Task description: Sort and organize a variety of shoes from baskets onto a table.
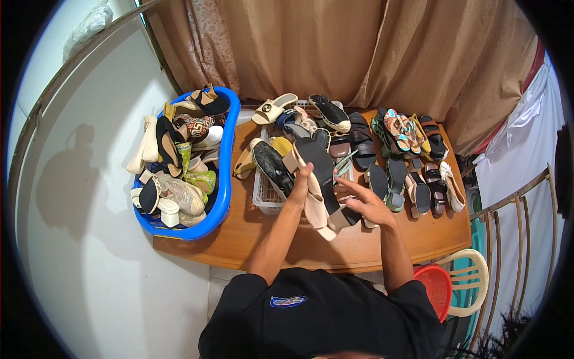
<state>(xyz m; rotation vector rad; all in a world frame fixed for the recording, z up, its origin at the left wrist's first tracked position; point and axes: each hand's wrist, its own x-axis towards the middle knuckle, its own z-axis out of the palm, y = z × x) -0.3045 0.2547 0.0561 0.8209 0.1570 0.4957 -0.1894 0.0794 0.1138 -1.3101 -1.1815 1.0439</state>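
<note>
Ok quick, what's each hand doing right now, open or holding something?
Left hand: closed, holding cream block-heeled shoes with black soles.
Right hand: open, fingers spread beside those shoes; whether it touches them cannot be told.

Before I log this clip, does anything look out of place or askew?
Mildly: cream flats stick out past the left side of the blue tub, where footwear lies jumbled at mixed angles, unlike the neater rows of shoes on the table's right. No spill or obvious damage shows.
</note>
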